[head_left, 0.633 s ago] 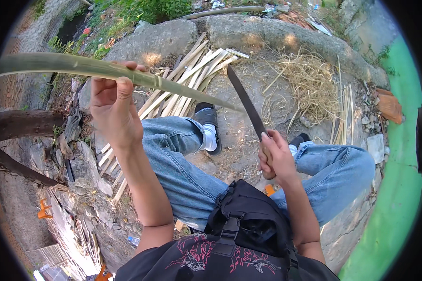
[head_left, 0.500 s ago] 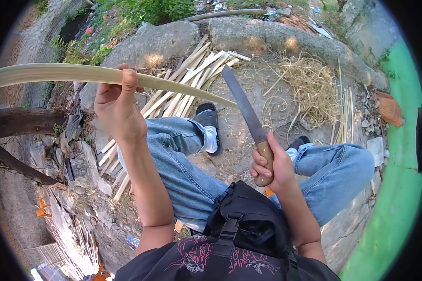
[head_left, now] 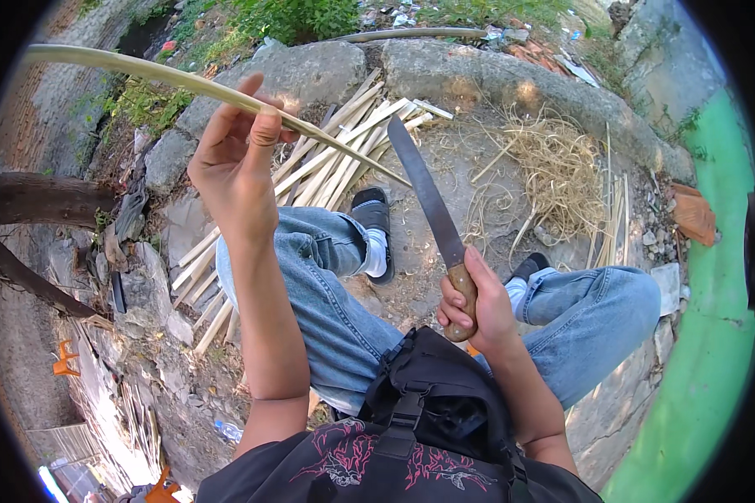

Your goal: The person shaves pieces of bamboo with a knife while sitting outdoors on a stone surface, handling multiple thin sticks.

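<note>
From the head view, looking down: pinching a long strip [head_left: 176, 80], pale yellow-green and thin, between the thumb and fingers of the left hand [head_left: 239, 168], with some of those fingers partly hidden behind it. Slanting with it from high up on the left, down through the left hand, to a narrow end right by the knife [head_left: 434, 214]. Cannot tell if touching the blade [head_left: 408, 151] there or just apart from it. Gripping the knife by its brown wooden handle [head_left: 461, 306] with the right hand [head_left: 485, 302], with fingers curled round. Pointing up and a bit left with the dark blade. Seeing, past the left hand, a messy pile of flat pale sticks [head_left: 352, 163] on the ground. Seeing, farther right, a big tangle of curly shavings [head_left: 562, 159] near a low stone edge [head_left: 478, 71], and then a green wall [head_left: 721, 285]. Wearing blue jeans [head_left: 335, 302], white socks [head_left: 377, 251], dark open sandals [head_left: 371, 220] and a black bag [head_left: 419, 360] in front of the belly.
</note>
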A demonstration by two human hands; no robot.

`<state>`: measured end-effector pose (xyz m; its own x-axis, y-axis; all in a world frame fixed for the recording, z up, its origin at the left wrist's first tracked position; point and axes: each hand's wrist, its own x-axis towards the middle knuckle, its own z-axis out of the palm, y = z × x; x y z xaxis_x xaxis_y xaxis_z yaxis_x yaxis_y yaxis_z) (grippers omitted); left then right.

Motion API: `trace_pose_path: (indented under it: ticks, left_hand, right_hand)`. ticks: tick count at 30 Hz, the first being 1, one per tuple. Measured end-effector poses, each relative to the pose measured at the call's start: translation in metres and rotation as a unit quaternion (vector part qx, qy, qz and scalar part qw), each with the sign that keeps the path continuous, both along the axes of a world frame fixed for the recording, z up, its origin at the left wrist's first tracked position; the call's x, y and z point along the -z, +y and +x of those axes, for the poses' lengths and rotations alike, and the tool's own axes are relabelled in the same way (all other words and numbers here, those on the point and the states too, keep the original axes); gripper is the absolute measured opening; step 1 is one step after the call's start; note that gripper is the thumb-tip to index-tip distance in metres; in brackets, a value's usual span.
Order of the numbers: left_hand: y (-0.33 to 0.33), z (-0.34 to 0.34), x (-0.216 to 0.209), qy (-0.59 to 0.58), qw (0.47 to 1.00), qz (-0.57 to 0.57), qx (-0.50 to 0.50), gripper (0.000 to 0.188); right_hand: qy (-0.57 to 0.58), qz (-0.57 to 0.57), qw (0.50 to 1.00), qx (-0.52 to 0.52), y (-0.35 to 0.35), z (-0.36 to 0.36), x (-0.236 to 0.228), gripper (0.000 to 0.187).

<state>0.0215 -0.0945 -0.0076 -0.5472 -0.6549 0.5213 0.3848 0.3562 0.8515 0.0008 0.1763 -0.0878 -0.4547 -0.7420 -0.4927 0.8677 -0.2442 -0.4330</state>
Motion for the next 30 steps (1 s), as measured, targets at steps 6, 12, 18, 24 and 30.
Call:
trace_pose_path:
  ticks: [6,12,18,24,30]
  left_hand:
    - [0.002,-0.007,0.000,0.034,0.999,-0.003,-0.014,0.018]
    - [0.027,-0.011,-0.013,0.038,0.998,0.040,-0.032,0.011]
    - [0.038,-0.019,-0.012,0.068,0.997,0.002,-0.039,0.013]
    - [0.041,-0.016,-0.011,0.068,0.996,0.004,-0.050,0.017]
    - [0.041,-0.014,-0.010,0.068,0.995,-0.032,-0.060,0.016]
  right_hand:
    - [0.151,0.079,0.985,-0.008,-0.001,0.009,-0.009,0.028]
    - [0.265,0.033,0.964,-0.016,0.002,0.019,-0.030,0.042]
    - [0.412,0.026,0.910,-0.025,0.001,0.027,-0.039,0.044]
    - [0.482,0.113,0.869,-0.025,0.000,0.027,-0.029,0.039]
    - [0.549,0.148,0.823,-0.008,0.000,0.030,-0.053,0.036]
